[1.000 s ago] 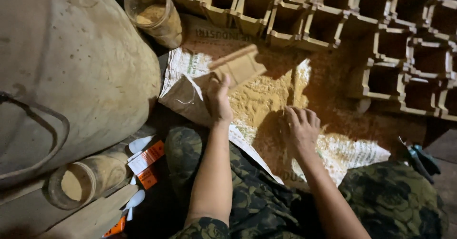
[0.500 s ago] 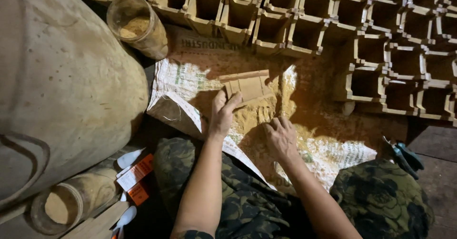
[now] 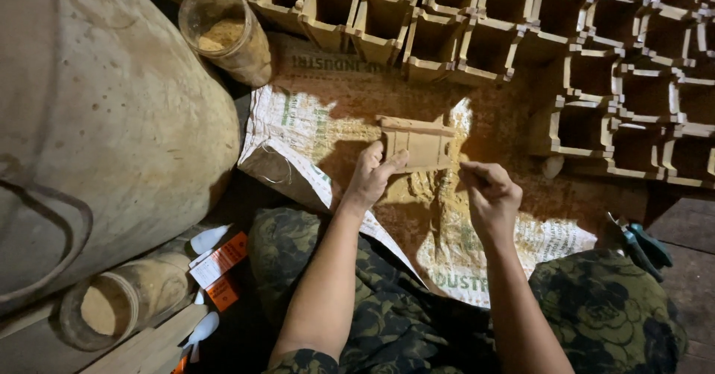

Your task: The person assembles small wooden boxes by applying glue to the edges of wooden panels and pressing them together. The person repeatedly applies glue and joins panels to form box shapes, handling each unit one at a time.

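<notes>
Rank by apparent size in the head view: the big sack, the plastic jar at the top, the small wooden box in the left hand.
1. Big sack, largest.
2. Plastic jar.
3. Small wooden box, looks about equal to the jar; unsure.

big sack (image 3: 97, 136) cut off left, pliers (image 3: 637, 244) partly hidden

The small box (image 3: 418, 142) at my fingers is pale tan wood, like the rows of open boxes (image 3: 521, 32) beyond it — all the same sandy brown. Under them, the woven sack (image 3: 298, 132) is white with green lettering, dusted over with ochre sawdust (image 3: 424, 195). My trousers (image 3: 611, 307) are a dark green camouflage pattern. Beside my knee lie orange-and-white packets (image 3: 220, 262) — and green-handled pliers (image 3: 640, 244).
</notes>
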